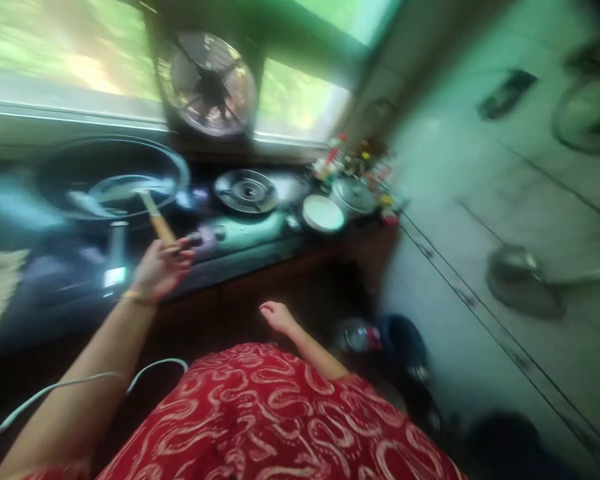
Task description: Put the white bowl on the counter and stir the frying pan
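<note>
Here the left hand [161, 268] is seen raised over the near edge of the worktop [260, 257], its fingers closed around the wooden handle of a spatula [156, 217]. The spatula is tilted up and to the left, and its blade end is blurred over the wide dark wok [113, 175] that is set on the left part of the stove [240, 227]. A yellow bangle is worn at the wrist of that hand. The right hand [276, 314] is held low and nearer, well apart from the worktop, above the red patterned garment [280, 413]; its fingers are loosely curled and nothing is held in them.

To the right of the wok a bare round burner [246, 191] is shown, and further right a white bowl [323, 213] is placed just beside a lidded metal pot [354, 196]. Small bottles [353, 160] are gathered at the far right corner of the worktop. A round fan [211, 84] is mounted in the window behind the stove. On the tiled wall at the right a metal ladle [525, 280] is hung. A white cable [80, 383] is looped near the left forearm. The whole view is smeared by motion.
</note>
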Demonstrator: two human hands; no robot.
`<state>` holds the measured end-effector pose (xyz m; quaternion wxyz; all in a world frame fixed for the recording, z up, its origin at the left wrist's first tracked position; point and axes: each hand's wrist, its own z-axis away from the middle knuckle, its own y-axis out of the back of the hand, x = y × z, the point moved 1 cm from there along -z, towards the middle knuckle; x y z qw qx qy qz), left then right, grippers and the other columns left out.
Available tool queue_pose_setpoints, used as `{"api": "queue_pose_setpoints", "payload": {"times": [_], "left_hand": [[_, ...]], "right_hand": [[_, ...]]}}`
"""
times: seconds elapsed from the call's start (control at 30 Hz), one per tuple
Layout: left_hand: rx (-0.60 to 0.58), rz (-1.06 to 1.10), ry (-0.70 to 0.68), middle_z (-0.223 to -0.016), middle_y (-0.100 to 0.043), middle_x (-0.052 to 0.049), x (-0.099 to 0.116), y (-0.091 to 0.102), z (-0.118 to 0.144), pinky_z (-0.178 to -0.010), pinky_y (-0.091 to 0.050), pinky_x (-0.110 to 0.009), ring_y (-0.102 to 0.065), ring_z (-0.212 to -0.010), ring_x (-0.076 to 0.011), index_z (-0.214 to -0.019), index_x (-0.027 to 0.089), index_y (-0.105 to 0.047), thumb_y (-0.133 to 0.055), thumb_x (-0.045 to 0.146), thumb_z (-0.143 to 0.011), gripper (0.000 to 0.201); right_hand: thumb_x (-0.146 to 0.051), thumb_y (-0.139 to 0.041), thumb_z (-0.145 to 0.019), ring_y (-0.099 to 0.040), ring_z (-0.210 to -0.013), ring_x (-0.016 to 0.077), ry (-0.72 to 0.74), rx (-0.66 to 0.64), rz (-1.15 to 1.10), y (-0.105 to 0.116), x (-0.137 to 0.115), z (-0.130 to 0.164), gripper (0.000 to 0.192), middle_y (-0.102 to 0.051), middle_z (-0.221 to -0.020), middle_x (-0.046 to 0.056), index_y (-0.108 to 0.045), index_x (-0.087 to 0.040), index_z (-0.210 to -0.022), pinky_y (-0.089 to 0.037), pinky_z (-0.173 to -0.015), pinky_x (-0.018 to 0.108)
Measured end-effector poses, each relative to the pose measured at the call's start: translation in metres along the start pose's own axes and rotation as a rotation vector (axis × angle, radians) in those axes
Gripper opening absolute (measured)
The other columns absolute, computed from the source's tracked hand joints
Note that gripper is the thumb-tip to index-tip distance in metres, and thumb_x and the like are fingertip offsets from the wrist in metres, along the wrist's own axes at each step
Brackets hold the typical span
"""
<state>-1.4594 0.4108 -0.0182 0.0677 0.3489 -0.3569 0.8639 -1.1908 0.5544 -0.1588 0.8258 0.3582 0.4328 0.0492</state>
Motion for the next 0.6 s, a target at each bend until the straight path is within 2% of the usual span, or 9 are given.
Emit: {"api": "queue_pose_setpoints", "payload": {"times": [0.03, 0.1, 0.2, 0.3, 0.43, 0.53, 0.6], "left_hand": [[0.029, -0.064, 0.002, -0.069, -0.065, -0.005, -0.001, 0.002, -0.005, -0.046, -0.045, -0.019, -0.056, -0.052, -0.0130, -0.102, 0.016, -0.060, -0.015, 0.037, -0.100, 0.050], [0.071, -0.171, -0.012, -0.067, -0.064, -0.003, -0.007, 0.004, -0.014, -0.048, -0.047, -0.017, -0.056, -0.053, -0.0114, -0.097, 0.018, -0.061, -0.016, 0.040, -0.099, 0.049], [0.158, -0.215, -0.037, -0.064, -0.061, -0.001, -0.032, 0.005, -0.015, -0.046, -0.046, -0.016, -0.053, -0.052, -0.0106, -0.094, 0.019, -0.061, -0.008, 0.041, -0.100, 0.057], [0.179, -0.318, 0.039, -0.065, -0.064, 0.001, -0.067, 0.007, -0.005, -0.049, -0.050, -0.016, -0.055, -0.054, -0.0094, -0.091, 0.021, -0.062, -0.019, 0.030, -0.100, 0.045], [0.128, -0.518, 0.266, -0.068, -0.068, 0.011, -0.121, 0.004, -0.001, -0.057, -0.051, -0.010, -0.057, -0.057, -0.0029, -0.085, 0.027, -0.063, -0.027, 0.020, -0.100, 0.040], [0.232, -0.674, 0.413, -0.064, -0.066, 0.014, -0.166, -0.012, -0.002, -0.053, -0.047, -0.007, -0.056, -0.054, -0.0007, -0.081, 0.028, -0.061, -0.035, 0.021, -0.099, 0.032], [0.292, -0.822, 0.482, -0.058, -0.061, 0.013, -0.195, -0.034, 0.000, -0.050, -0.045, -0.008, -0.052, -0.048, -0.0011, -0.082, 0.028, -0.059, -0.036, 0.020, -0.097, 0.028]], "right_hand": [[-0.024, -0.051, -0.092, -0.067, -0.098, 0.0146, -0.078, -0.002, 0.035, 0.000, 0.017, 0.007, 0.027, -0.075, -0.107, 0.002, -0.075, -0.022, -0.106, -0.046, -0.086, 0.021], [-0.024, -0.051, -0.093, -0.067, -0.098, 0.0142, -0.224, 0.011, 0.064, 0.003, 0.053, 0.021, 0.027, -0.075, -0.107, 0.003, -0.075, -0.021, -0.106, -0.045, -0.084, 0.020], [-0.020, -0.051, -0.092, -0.067, -0.093, 0.0152, -0.391, 0.052, 0.029, 0.006, 0.104, 0.047, 0.026, -0.076, -0.103, 0.004, -0.077, -0.019, -0.097, -0.043, -0.078, 0.021], [-0.023, -0.051, -0.092, -0.066, -0.084, 0.0157, -0.530, 0.084, -0.006, 0.004, 0.149, 0.069, 0.027, -0.076, -0.095, 0.006, -0.077, -0.018, -0.092, -0.041, -0.071, 0.022], [-0.032, -0.054, -0.092, -0.064, -0.078, 0.0170, -0.687, 0.156, -0.056, 0.007, 0.205, 0.094, 0.029, -0.075, -0.090, 0.010, -0.077, -0.015, -0.085, -0.037, -0.065, 0.024], [-0.034, -0.057, -0.092, -0.063, -0.074, 0.0165, -0.775, 0.221, -0.098, 0.022, 0.252, 0.116, 0.031, -0.074, -0.084, 0.010, -0.076, -0.014, -0.079, -0.036, -0.062, 0.024], [-0.034, -0.057, -0.092, -0.062, -0.071, 0.0153, -0.817, 0.260, -0.121, 0.041, 0.284, 0.128, 0.032, -0.073, -0.079, 0.009, -0.075, -0.014, -0.076, -0.036, -0.062, 0.023]]}}
